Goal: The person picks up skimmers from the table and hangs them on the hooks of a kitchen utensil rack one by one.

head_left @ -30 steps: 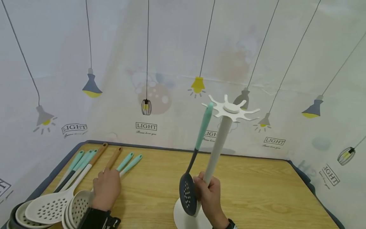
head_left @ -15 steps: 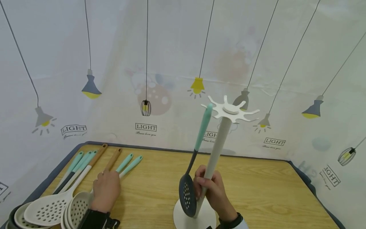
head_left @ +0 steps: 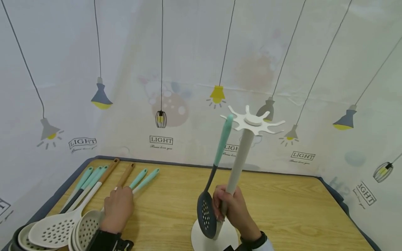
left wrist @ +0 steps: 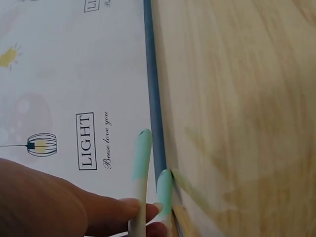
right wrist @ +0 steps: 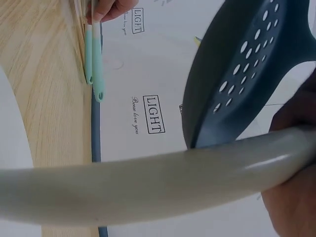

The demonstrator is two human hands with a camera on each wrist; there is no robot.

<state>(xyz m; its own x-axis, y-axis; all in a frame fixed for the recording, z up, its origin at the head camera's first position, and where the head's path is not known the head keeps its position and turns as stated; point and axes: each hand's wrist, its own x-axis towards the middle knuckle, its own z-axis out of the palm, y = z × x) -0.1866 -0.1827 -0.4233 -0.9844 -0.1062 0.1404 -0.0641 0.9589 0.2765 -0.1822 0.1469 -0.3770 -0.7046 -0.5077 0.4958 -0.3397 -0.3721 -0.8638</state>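
Observation:
In the head view my left hand (head_left: 118, 209) lies over a row of kitchen utensils at the left. Its thumb and fingers pinch the white shaft of a mint-handled utensil (left wrist: 142, 158), whose lower end is hidden behind the hand. Beside it lies another mint handle (head_left: 138, 177). My right hand (head_left: 230, 207) grips the white pole (head_left: 240, 158) of a round-based utensil stand, which has a ring of hooks (head_left: 252, 120) on top. From one hook hangs a dark grey skimmer (head_left: 206, 214) with a mint handle, its perforated bowl close beside the right fingers.
A white perforated turner (head_left: 54, 228) rests on top of the pile at the left. Nested white skimmers (head_left: 88, 226) are next to it, with wooden and mint handles pointing away. The wooden table (head_left: 282, 209) ends at a dark edge before a printed backdrop (head_left: 188, 69).
My right hand has shifted its grip on the pole, its wrist swinging to the right. The mint handle in my left hand has moved slightly rightward. The hanging skimmer stays put.

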